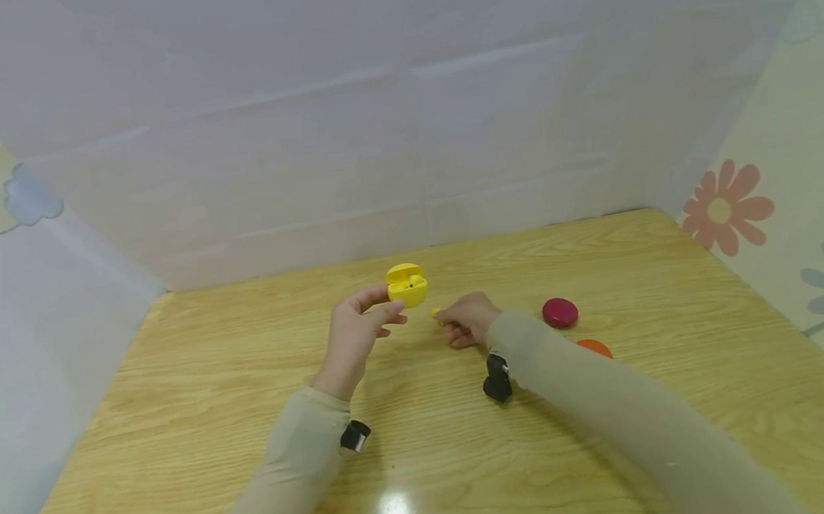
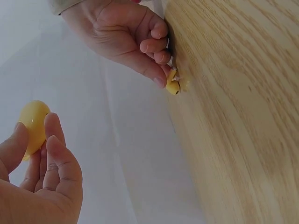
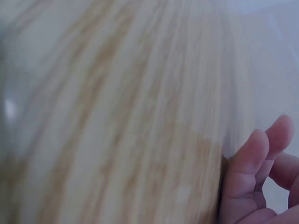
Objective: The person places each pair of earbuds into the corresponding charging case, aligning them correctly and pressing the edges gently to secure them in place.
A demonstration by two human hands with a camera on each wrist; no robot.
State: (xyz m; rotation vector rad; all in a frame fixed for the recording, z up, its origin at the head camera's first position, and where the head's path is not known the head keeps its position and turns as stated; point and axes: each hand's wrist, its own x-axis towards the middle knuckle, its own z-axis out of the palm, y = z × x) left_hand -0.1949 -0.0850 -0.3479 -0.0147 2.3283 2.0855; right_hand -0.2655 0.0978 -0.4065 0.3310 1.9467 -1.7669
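Note:
My left hand [image 1: 356, 334] holds a yellow earbud case [image 1: 408, 295] above the table, thumb on one side and fingers on the other. Its lid stands raised, and one earbud [image 1: 415, 280] shows inside. To the right and a little lower, my right hand [image 1: 470, 319] pinches another yellow earbud [image 2: 173, 87] between thumb and finger, close to the tabletop. In the left wrist view, the rounded back of the case faces the camera. The right wrist view catches only the right hand's fingers [image 3: 245, 172]; its earbud is out of sight there.
A dark red round case [image 1: 559, 313] lies on the wooden table [image 1: 243, 375] right of my right hand. An orange round object [image 1: 594, 347] is partly hidden behind the right forearm. A pale wall covering [image 1: 401, 149] rises behind the table's far edge.

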